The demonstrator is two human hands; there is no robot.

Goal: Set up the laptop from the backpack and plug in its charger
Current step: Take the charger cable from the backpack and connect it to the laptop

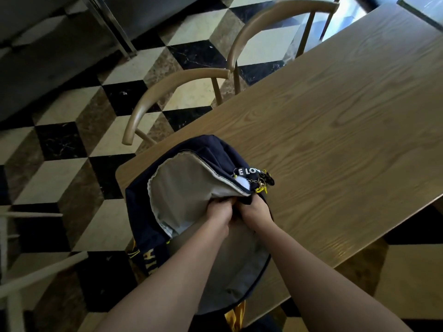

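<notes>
Open backpack [141, 212] at table [335, 140] corner

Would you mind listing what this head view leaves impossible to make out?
- Laptop and charger: neither shows; the backpack lining and both hands cover the opening.
- Fingertips of the left hand and right hand: curled into dark fabric, so what each grip holds is unclear.
- Backpack lettering: partly folded under.
- Keychain charms: too small to identify.
- Table: far end cut off by the frame edge.

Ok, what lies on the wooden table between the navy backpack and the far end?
Bare wood: in the head view the wooden table shows nothing beyond the navy backpack.
</notes>
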